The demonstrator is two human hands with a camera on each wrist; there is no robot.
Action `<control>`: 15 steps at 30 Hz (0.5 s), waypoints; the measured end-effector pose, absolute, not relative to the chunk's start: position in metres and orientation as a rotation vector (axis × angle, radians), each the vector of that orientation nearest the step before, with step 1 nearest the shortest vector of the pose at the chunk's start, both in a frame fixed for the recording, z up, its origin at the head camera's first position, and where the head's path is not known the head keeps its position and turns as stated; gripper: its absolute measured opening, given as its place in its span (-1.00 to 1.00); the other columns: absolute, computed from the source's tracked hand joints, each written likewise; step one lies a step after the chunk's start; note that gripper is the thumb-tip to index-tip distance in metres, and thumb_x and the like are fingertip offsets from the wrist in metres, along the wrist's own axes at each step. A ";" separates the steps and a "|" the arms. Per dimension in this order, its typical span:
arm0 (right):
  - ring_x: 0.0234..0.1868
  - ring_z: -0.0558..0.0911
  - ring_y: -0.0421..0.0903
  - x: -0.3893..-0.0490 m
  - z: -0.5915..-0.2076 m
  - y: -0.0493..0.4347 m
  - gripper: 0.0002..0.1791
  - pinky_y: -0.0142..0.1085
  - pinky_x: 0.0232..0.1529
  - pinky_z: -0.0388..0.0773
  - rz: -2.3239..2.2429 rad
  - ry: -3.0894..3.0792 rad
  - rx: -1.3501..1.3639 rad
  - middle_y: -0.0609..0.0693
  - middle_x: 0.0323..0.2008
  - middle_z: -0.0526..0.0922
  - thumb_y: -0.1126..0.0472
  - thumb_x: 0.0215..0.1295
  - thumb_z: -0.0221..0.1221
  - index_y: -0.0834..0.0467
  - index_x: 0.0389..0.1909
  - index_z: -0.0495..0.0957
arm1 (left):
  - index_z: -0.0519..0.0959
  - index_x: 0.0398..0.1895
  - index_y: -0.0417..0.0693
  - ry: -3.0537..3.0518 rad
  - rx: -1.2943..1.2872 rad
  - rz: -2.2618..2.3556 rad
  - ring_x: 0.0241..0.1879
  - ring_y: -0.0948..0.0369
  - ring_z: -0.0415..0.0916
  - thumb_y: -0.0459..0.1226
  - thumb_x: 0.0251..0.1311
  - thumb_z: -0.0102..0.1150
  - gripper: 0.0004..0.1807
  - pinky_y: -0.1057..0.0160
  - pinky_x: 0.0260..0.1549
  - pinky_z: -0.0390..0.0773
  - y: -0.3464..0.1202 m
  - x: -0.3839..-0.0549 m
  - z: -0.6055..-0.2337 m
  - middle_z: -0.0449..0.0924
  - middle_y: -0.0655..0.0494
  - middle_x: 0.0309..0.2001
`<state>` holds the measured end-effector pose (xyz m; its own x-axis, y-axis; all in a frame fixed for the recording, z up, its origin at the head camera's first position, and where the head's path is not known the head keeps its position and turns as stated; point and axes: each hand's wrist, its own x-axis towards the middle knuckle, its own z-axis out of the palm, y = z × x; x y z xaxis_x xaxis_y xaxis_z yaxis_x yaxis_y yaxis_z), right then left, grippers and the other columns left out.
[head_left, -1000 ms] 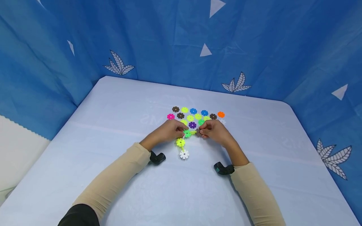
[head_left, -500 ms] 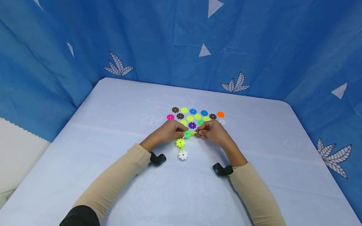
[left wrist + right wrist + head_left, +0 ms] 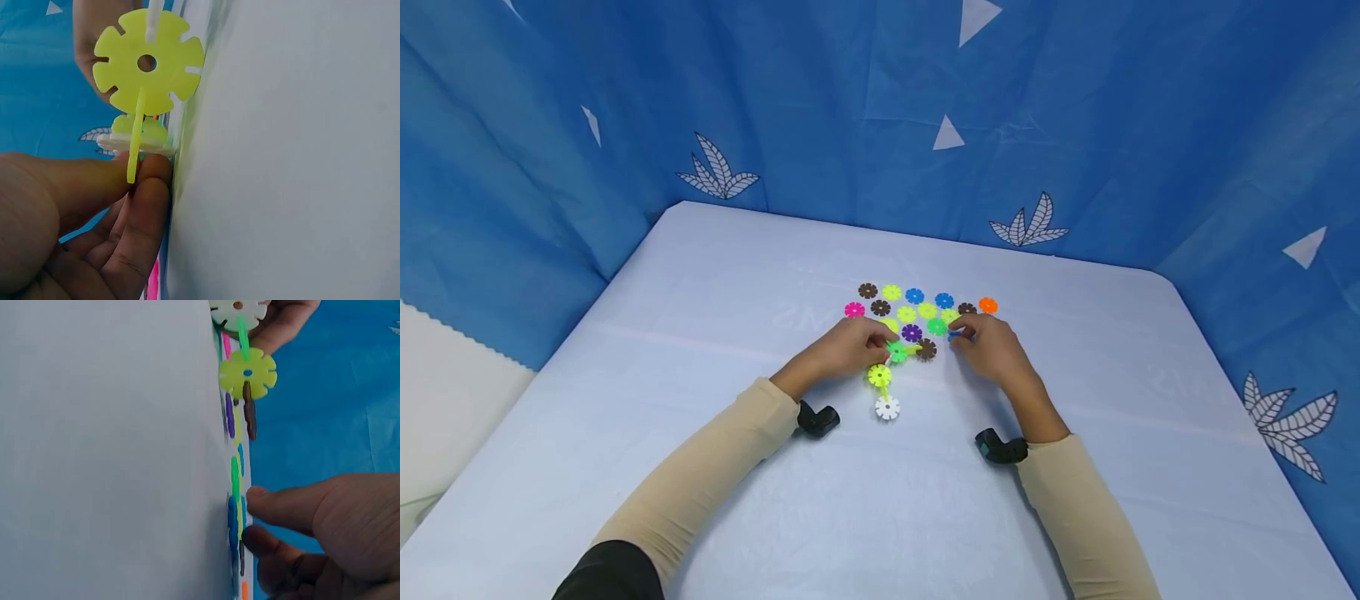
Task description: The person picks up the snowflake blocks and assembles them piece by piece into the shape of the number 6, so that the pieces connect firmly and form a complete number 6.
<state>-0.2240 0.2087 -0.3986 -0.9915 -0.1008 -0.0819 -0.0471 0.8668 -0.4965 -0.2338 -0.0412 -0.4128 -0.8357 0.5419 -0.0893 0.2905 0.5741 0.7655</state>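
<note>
My left hand [image 3: 847,348] pinches a chain of notched snowflake discs between thumb and fingers. A white disc [image 3: 887,407] ends the chain near me, with a yellow disc [image 3: 880,376] and a green disc [image 3: 897,351] farther along. At its right end is a brown disc [image 3: 927,349], joined through an edge-on yellow disc. In the left wrist view, the thumb and fingers partly hide the gripped spot. My right hand [image 3: 996,354] is apart from the chain, thumb and forefinger spread beside a blue disc [image 3: 233,522], with nothing between them.
Several loose discs lie beyond the hands on the white table [image 3: 880,508], including a pink disc [image 3: 854,310], a purple disc [image 3: 912,332] and an orange disc [image 3: 988,305]. A blue curtain [image 3: 850,108] hangs behind the table.
My right hand has let go of the brown disc, which stays on the chain, and has moved right towards the blue disc. My left hand keeps its grip in about the same place.
</note>
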 end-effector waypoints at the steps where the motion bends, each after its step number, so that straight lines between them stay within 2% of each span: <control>1: -0.10 0.54 0.12 -0.224 -0.398 0.210 -0.69 -0.01 -0.09 0.54 -0.734 2.951 -0.095 0.15 -0.09 0.64 0.21 0.42 0.26 0.12 0.13 0.66 | 0.63 0.19 -0.16 2.507 0.672 1.125 -0.20 0.20 0.54 -0.36 0.37 0.25 -0.66 0.26 -0.18 0.56 -0.041 -0.234 -0.412 0.64 0.10 -0.17; 8: -0.08 0.52 0.14 -0.224 -0.398 0.214 -0.69 0.00 -0.09 0.54 -0.582 2.977 -0.091 0.21 -0.09 0.56 0.24 0.39 0.28 0.16 0.12 0.66 | 0.61 0.20 -0.17 2.521 0.657 1.143 -0.15 0.17 0.52 -0.36 0.38 0.23 -0.65 0.25 -0.15 0.55 -0.042 -0.238 -0.414 0.61 0.08 -0.16; 15: -0.09 0.50 0.11 -0.225 -0.396 0.210 -0.79 -0.05 -0.04 0.55 -0.690 2.895 -0.091 0.16 -0.11 0.56 0.31 0.38 0.29 0.22 -0.02 0.56 | 0.60 0.20 -0.17 2.523 0.663 1.132 -0.17 0.17 0.51 -0.36 0.37 0.23 -0.65 0.25 -0.16 0.55 -0.042 -0.237 -0.412 0.60 0.08 -0.17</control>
<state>-0.2253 0.2101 -0.3955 -0.9847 -0.0968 -0.1452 -0.0209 0.8914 -0.4527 -0.2365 -0.0424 -0.4123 -0.8495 0.5217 -0.0790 0.2877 0.5834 0.7595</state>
